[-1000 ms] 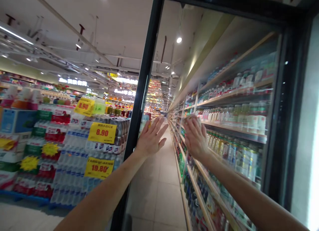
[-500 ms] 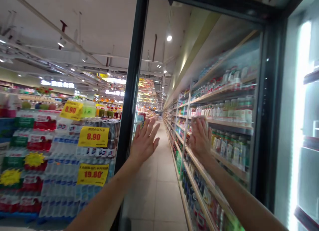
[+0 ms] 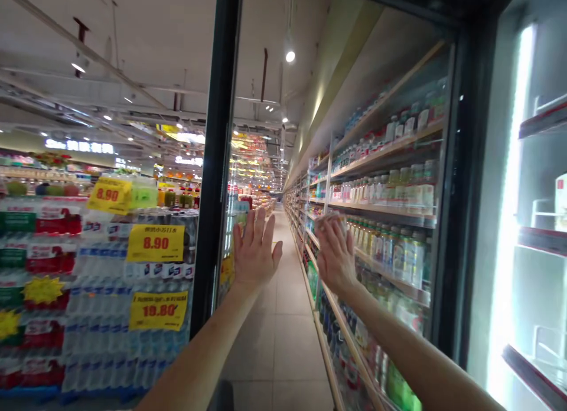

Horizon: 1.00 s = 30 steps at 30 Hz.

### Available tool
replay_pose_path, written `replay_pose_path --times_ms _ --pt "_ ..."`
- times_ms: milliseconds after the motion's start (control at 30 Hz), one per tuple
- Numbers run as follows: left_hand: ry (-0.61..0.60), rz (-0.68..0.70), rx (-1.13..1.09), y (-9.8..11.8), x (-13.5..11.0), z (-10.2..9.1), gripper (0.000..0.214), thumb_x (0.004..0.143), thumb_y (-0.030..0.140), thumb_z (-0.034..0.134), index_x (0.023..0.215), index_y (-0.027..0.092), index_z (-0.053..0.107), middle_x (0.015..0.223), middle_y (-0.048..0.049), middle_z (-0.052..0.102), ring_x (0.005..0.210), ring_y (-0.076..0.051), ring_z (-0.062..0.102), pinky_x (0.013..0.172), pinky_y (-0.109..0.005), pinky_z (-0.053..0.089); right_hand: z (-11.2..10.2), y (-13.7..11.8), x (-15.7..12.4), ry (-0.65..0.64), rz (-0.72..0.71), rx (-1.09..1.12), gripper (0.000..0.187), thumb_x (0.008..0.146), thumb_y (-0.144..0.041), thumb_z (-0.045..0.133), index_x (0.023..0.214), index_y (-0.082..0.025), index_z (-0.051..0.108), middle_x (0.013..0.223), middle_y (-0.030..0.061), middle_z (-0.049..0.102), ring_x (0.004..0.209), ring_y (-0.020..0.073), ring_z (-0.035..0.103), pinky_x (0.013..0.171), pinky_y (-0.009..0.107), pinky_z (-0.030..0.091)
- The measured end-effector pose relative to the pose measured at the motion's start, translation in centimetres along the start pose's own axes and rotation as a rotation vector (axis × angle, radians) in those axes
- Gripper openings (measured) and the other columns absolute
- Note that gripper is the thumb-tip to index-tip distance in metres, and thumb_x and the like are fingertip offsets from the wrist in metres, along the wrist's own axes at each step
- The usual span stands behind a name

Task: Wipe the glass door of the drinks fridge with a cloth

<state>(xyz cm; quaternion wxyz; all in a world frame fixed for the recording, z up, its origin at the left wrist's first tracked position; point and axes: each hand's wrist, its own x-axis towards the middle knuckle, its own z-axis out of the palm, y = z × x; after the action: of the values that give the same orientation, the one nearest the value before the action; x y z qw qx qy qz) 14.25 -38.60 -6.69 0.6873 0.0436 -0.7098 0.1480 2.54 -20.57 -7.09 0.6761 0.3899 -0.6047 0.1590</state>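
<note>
At the centre of the view, a glass pane (image 3: 305,157) within a black door frame (image 3: 217,139) is standing before the person, and both bare hands are reaching toward it. The left hand (image 3: 254,254) is facing the pane palm first, its fingers released, extending upward and standing apart; it is showing just beside the frame's left upright. The right hand (image 3: 337,263) is holding a pale cloth (image 3: 321,223) against the pane, its fingers lying close together over the fabric; the palm side is remaining hidden. The cloth is showing around these fingertips, to the right of the left hand and apart from it. Within the pane, shelves (image 3: 385,209) bearing rows of bottles (image 3: 405,251) are receding beside a tiled floor (image 3: 283,346). At far right, a light strip (image 3: 514,216) is glowing next to dark-edged racks (image 3: 544,241). Left of the upright, yellow price signs (image 3: 156,243) are standing out before stacked drinks (image 3: 100,299), while a ceiling lamp (image 3: 290,56) is shining above.
</note>
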Motion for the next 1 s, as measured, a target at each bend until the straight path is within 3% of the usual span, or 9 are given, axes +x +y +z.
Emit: replay_pose_path --times_ms 67,200,367,533,700,733,867,900,1000 --pt "0.002 0.005 0.006 0.0 -0.1 0.0 0.052 0.088 0.032 0.046 0.136 0.012 0.039 0.144 -0.0159 0.035 0.140 -0.024 0.013 0.114 -0.047 0.006 0.0 -0.5 -0.4 -0.016 -0.076 0.024 0.061 0.086 -0.022 0.042 0.144 -0.022 0.026 0.139 0.0089 0.046 0.137 0.0220 0.029 0.113 0.046 0.015" --pt "-0.015 0.129 -0.021 -0.2 -0.6 0.1 0.050 0.089 0.029 0.045 0.136 0.015 0.038 0.143 -0.0131 0.038 0.140 -0.022 0.016 0.114 -0.044 0.009 0.3 -0.9 -0.5 0.082 0.123 -0.026 0.059 0.087 -0.022 0.041 0.144 -0.021 0.025 0.143 0.0110 0.040 0.139 0.0245 0.024 0.112 0.047 0.017" --pt "-0.075 0.178 -0.039 -0.4 -0.8 0.3 0.055 0.090 0.035 0.043 0.141 0.017 0.032 0.144 -0.0111 0.036 0.138 -0.022 0.022 0.115 -0.042 0.009 0.4 -0.8 -0.3 -0.034 -0.116 0.049 0.060 0.086 -0.022 0.042 0.144 -0.022 0.026 0.138 0.0083 0.047 0.137 0.0210 0.028 0.114 0.046 0.014" --pt "-0.086 0.165 -0.041 -0.4 -0.6 0.4 0.060 0.090 0.036 0.043 0.144 0.018 0.025 0.145 -0.0104 0.035 0.138 -0.022 0.023 0.114 -0.042 0.009 0.4 -0.1 -0.1 0.076 0.208 -0.026 0.059 0.087 -0.022 0.039 0.145 -0.022 0.025 0.144 0.0102 0.038 0.139 0.0236 0.022 0.112 0.048 0.017" --pt "-0.099 0.141 -0.052 -0.3 -0.6 0.5 0.063 0.089 0.036 0.046 0.145 0.019 0.022 0.145 -0.0107 0.034 0.138 -0.023 0.023 0.114 -0.043 0.009 0.3 0.0 -1.2 -0.043 -0.083 0.050 0.063 0.085 -0.020 0.043 0.145 -0.024 0.025 0.138 0.0067 0.047 0.137 0.0207 0.028 0.114 0.045 0.014" --pt "-0.098 0.140 -0.050 -0.2 -0.6 0.5 0.063 0.089 0.036 0.046 0.145 0.019 0.022 0.145 -0.0108 0.034 0.138 -0.023 0.024 0.114 -0.043 0.009 0.3 0.3 -1.2 -0.018 -0.064 0.038 0.062 0.085 -0.020 0.042 0.144 -0.024 0.026 0.138 0.0069 0.048 0.137 0.0209 0.028 0.113 0.046 0.014" --pt "-0.089 0.136 -0.043 -0.1 -0.7 0.6 0.063 0.089 0.035 0.045 0.145 0.018 0.020 0.145 -0.0108 0.034 0.138 -0.023 0.023 0.114 -0.043 0.009 0.6 0.6 -0.8 0.132 0.233 -0.045 0.058 0.086 -0.021 0.038 0.143 -0.021 0.028 0.143 0.0111 0.040 0.139 0.0253 0.023 0.111 0.050 0.018" --pt "-0.086 0.133 -0.043 -0.1 -0.7 0.6 0.063 0.089 0.035 0.045 0.145 0.018 0.020 0.145 -0.0107 0.034 0.138 -0.023 0.023 0.114 -0.043 0.009 0.7 0.3 -0.8 0.114 0.223 -0.037 0.058 0.086 -0.021 0.038 0.144 -0.020 0.028 0.144 0.0114 0.039 0.139 0.0253 0.023 0.111 0.050 0.018" --pt "-0.071 0.137 -0.043 -0.2 -0.7 0.7 0.063 0.089 0.035 0.045 0.145 0.018 0.022 0.145 -0.0106 0.035 0.138 -0.022 0.023 0.114 -0.042 0.010 0.7 -0.7 -1.1 -0.024 0.003 0.033 0.060 0.085 -0.020 0.041 0.143 -0.021 0.029 0.140 0.0096 0.045 0.138 0.0228 0.025 0.113 0.047 0.015"
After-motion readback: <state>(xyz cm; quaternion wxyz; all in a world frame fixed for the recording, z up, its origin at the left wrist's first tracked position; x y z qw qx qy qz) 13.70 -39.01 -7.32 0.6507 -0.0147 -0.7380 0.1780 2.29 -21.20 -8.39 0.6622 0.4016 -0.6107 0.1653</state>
